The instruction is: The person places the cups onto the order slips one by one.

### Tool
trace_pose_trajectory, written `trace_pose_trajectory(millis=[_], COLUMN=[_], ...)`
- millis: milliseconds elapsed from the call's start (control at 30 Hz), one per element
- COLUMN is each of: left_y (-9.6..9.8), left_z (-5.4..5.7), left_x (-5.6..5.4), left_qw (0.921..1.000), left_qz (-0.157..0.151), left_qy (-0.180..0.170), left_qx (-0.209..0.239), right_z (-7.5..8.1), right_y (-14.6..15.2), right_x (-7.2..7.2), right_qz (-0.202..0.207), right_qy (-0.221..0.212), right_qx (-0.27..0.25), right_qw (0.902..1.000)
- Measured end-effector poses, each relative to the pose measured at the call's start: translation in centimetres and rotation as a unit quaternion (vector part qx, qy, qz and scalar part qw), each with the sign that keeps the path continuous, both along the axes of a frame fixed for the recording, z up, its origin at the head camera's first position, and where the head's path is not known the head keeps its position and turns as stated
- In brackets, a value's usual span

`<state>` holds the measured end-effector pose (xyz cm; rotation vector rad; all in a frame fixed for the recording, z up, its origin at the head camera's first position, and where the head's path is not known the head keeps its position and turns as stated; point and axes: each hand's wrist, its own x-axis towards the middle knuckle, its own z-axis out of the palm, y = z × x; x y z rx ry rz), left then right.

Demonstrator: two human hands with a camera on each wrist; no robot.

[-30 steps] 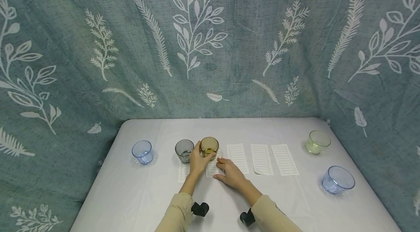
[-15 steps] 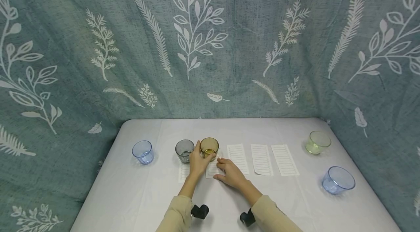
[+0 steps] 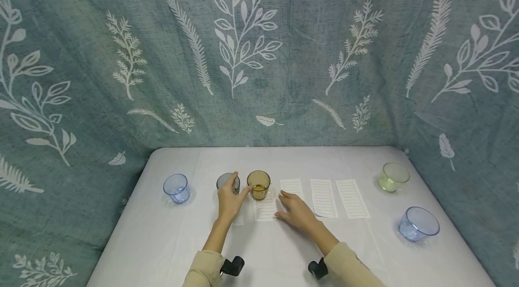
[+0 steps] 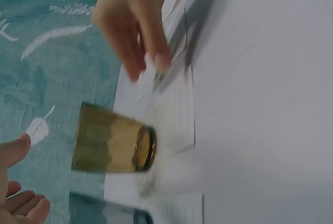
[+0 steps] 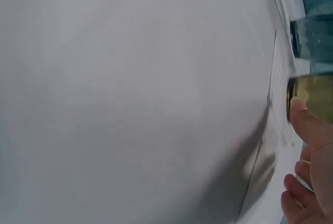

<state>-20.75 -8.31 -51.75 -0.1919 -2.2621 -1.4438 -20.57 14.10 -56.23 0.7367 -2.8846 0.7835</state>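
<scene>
An amber glass (image 3: 258, 179) stands upright at the far end of a lined paper slip (image 3: 265, 211). To its left is a grey glass (image 3: 222, 181), partly hidden behind my left hand (image 3: 229, 201). That hand has its thumb and fingers spread apart. In the left wrist view a gap shows between my left hand (image 4: 21, 187) and the amber glass (image 4: 114, 141), with nothing held. Right of the amber glass, my right hand (image 3: 299, 211) hovers over the slips with loosely bent fingers, holding nothing. The right wrist view has its thumb (image 5: 309, 122) overlapping the amber glass (image 5: 320, 91).
More lined paper slips (image 3: 323, 199) lie in a row to the right. A blue glass (image 3: 176, 189) stands at the left. Over at the right are a green glass (image 3: 392, 177) and a wider blue glass (image 3: 417, 224). A patterned curtain (image 3: 259, 75) hangs behind the white table (image 3: 162, 242).
My left hand has let go of the amber glass and moved left, in front of the grey glass. My right hand has drawn back slightly to the right. The amber glass stays put.
</scene>
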Motion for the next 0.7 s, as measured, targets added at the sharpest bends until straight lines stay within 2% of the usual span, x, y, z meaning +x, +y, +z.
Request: trace_pose_trajectory(millis=[100, 200, 333, 433, 567, 700], left_y=[-2.0, -4.0, -6.5, -8.0, -9.4, -10.4], left_z=[0.4, 0.7, 0.9, 0.9, 0.5, 0.0], left_x=[0.2, 0.6, 1.1, 1.4, 1.7, 1.8], left_qw=[0.9990, 0.9969, 0.9931, 0.9878, 0.9784, 0.9709], left_qz=[0.022, 0.050, 0.104, 0.147, 0.200, 0.237], left_qy=[0.039, 0.058, 0.050, 0.051, 0.050, 0.037], left_qx=[0.003, 0.016, 0.016, 0.000, -0.013, 0.000], right_z=[0.2, 0.0, -0.5, -0.9, -0.9, -0.7], right_y=[1.7, 3.3, 4.6, 5.0, 4.9, 4.7], right_x=[-0.1, -0.2, -0.1, -0.1, 0.1, 0.2], right_qz=[-0.018, -0.033, -0.037, -0.035, -0.024, -0.023], right_qy=[-0.018, -0.031, -0.045, -0.043, -0.027, -0.022], right_qx=[0.024, 0.048, 0.058, 0.060, 0.066, 0.074], right_qw=[0.9994, 0.9978, 0.9966, 0.9967, 0.9972, 0.9967])
